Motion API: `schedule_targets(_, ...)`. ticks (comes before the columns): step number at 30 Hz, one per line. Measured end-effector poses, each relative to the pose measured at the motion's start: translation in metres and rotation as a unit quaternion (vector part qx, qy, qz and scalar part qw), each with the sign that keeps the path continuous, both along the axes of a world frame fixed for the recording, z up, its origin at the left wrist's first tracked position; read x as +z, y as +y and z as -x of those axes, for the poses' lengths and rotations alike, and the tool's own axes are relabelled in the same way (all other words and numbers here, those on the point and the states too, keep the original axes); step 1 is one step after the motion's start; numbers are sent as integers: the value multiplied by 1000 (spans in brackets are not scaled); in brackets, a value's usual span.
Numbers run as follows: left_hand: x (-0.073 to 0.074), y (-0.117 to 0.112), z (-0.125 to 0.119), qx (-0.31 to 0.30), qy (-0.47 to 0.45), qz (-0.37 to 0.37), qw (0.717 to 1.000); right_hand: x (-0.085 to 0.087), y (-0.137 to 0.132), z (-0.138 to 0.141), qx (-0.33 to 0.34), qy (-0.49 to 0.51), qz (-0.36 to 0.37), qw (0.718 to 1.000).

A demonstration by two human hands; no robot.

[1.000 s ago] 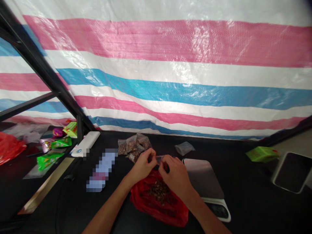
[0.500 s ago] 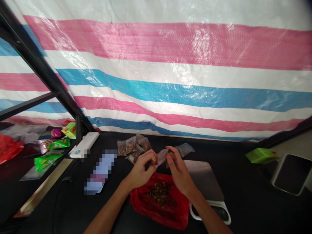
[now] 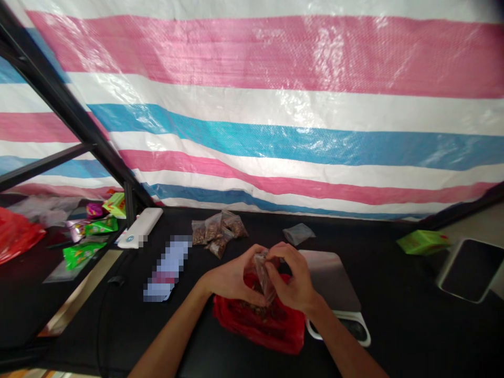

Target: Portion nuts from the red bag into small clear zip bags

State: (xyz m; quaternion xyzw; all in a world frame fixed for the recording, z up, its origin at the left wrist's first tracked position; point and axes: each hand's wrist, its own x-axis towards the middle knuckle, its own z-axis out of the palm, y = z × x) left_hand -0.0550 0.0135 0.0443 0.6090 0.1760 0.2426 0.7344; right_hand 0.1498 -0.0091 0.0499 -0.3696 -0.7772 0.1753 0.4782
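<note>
A small clear plastic bag (image 3: 263,273) is held between my two hands, above an open red plastic bag (image 3: 260,331) with small brown dried pieces in it. My left hand (image 3: 240,278) curls round the clear bag's left side, thumb low and fingers at its top. My right hand (image 3: 290,275) pinches the bag's upper right edge. Whether anything is inside the clear bag is hard to make out. Behind my hands lie several filled clear bags (image 3: 218,231) of brown pieces, and a flat clear bag (image 3: 299,233) lies to their right.
A kitchen scale (image 3: 334,281) stands just right of the red bag. Left are a blurred-out phone (image 3: 167,270) and a white slab-like device (image 3: 140,228). Colourful packets (image 3: 81,254) lie far left; a green box (image 3: 423,241) and a dark-screened device (image 3: 470,270) are at right. A striped sheet (image 3: 275,142) hangs behind.
Both hands have come lower and nearer, over the red bag, with the clear bag now more upright. My left hand has turned to cup its side. The view has tilted slightly down.
</note>
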Motion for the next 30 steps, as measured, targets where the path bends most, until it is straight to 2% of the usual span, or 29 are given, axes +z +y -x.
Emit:
schedule_targets(4, 0, -1, -2, 41, 62, -82, 994, 0, 1, 0, 12, -4, -2, 1000)
schedule_targets(11, 0, 3, 4, 24, 88, -99, 991, -2, 4, -11, 13, 43, 45, 998)
schedule_targets(14, 0, 4, 8, 15, 118, -116, 986, 5, 6, -14, 29, 25, 62, 997)
schedule_targets(17, 2, 4, 11, 24, 162, -180, 970, 14, 7, -14, 71, -19, 97, 993)
schedule_targets(21, 5, 4, 13, 34, 206, -216, 954, 15, 6, -14, 89, -47, 115, 988)
schedule_targets(25, 10, 4, 12, 43, 188, -222, 956, 9, 5, -17, 66, -23, 100, 993)
schedule_targets(30, 15, 6, 10, 23, 155, -218, 963, 7, 2, -18, 68, -6, 94, 993)
